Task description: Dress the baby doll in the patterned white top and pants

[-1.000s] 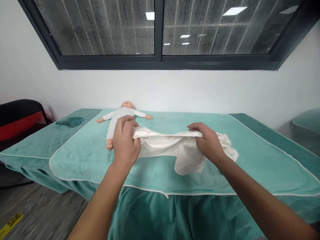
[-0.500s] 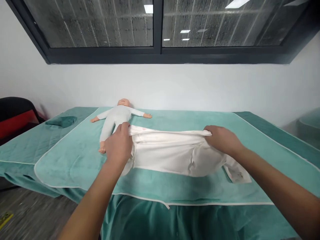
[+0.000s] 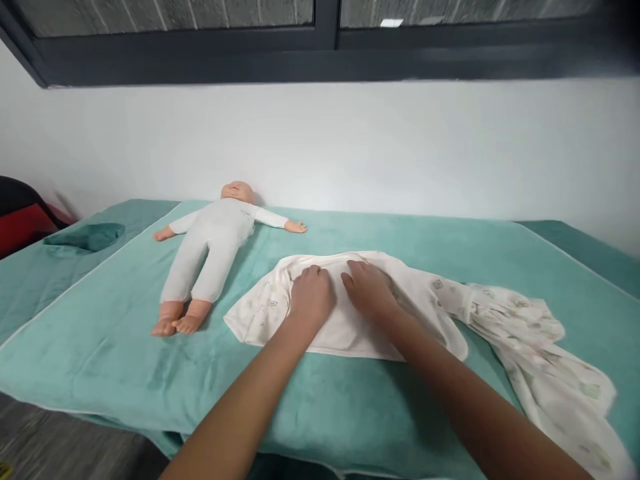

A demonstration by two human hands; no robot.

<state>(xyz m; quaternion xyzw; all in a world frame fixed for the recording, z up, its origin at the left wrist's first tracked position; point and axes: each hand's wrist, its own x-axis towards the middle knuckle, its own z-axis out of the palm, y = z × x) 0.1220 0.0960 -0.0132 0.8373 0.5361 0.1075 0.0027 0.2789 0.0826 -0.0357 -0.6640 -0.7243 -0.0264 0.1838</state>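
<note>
A white baby garment [image 3: 350,327] with a faint print lies spread on the teal towel [image 3: 125,347], its long end trailing off to the right. My left hand [image 3: 310,297] and my right hand [image 3: 367,290] rest side by side on its middle, fingers flat and stretched forward, pressing the cloth down. A baby doll [image 3: 210,247] in a pale one-piece lies on its back to the left of the garment, arms out, bare feet toward me. It is apart from both hands.
The bed is covered in teal cloth and stands against a white wall under a dark-framed window. A folded dark green cloth [image 3: 85,237] lies at the far left. A red and black seat [image 3: 20,217] shows at the left edge.
Both hands held the garment stretched in the air between them. Now it lies flat on the towel and the hands have come together on top of it. The view has tilted down.
</note>
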